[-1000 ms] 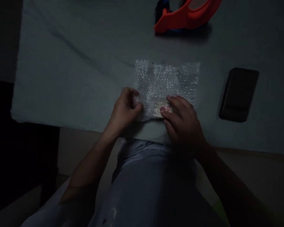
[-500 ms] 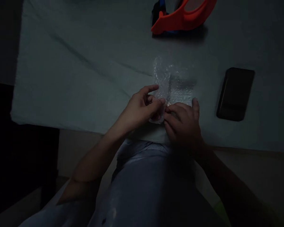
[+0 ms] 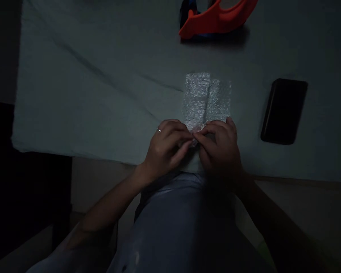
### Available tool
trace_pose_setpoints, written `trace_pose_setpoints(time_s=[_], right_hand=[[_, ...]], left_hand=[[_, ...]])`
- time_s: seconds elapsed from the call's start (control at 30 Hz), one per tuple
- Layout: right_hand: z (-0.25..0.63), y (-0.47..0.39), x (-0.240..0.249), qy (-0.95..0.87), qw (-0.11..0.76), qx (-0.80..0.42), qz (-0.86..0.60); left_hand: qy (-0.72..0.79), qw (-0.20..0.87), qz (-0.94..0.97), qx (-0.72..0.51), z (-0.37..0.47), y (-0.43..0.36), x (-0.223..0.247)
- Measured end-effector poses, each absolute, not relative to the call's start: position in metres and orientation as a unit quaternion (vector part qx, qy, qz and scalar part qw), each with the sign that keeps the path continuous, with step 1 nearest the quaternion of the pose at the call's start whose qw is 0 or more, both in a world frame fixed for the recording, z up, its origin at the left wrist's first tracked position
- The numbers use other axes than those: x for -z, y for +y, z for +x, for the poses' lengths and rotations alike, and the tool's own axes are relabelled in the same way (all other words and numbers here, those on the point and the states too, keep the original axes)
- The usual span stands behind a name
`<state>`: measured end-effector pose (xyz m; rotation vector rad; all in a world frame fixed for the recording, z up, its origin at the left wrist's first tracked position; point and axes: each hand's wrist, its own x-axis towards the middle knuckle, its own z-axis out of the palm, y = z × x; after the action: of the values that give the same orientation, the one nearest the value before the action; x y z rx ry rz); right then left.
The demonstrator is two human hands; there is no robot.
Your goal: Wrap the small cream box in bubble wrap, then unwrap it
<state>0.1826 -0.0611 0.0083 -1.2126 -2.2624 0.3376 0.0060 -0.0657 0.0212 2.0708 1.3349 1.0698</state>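
A clear sheet of bubble wrap [image 3: 197, 98] lies on the pale cloth-covered table, with its left part folded over in a strip. My left hand [image 3: 170, 146], with a ring on one finger, pinches the near end of the wrap from the left. From the right, my right hand [image 3: 218, 146] pinches the same end, and the fingertips of both hands nearly meet there. Something small and pinkish shows under the fingertips, too dim to make out.
A black phone-like slab [image 3: 284, 112] lies on the table to the right. An orange and blue tape dispenser [image 3: 216, 21] stands at the top. The table's near edge [image 3: 102, 158] runs just in front of my body.
My left hand has turned over and moved down to the near end of the wrap. The folded strip now lies flatter and shows wider. My right hand has barely moved.
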Motion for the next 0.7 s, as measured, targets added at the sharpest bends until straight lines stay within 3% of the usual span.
trace_pose_setpoints(time_s=[0.2,0.37,0.53,0.7], right_hand=[[0.190,-0.059,-0.015,-0.821,0.303,-0.150,-0.460],[0.220,-0.070,-0.009,-0.674,0.371,-0.161,-0.618],[0.231,-0.080,0.005,-0.545,0.365,-0.314,-0.687],[0.209,-0.072,0.003,-0.533,0.397,-0.335,-0.668]], left_hand=[[0.392,0.165,0.823,-0.376,0.006,-0.068,0.003],[0.379,0.168,0.826,-0.382,0.009,-0.067,0.004],[0.377,0.177,0.830,-0.371,0.005,-0.067,0.004],[0.402,0.163,0.821,-0.371,0.010,-0.068,0.004]])
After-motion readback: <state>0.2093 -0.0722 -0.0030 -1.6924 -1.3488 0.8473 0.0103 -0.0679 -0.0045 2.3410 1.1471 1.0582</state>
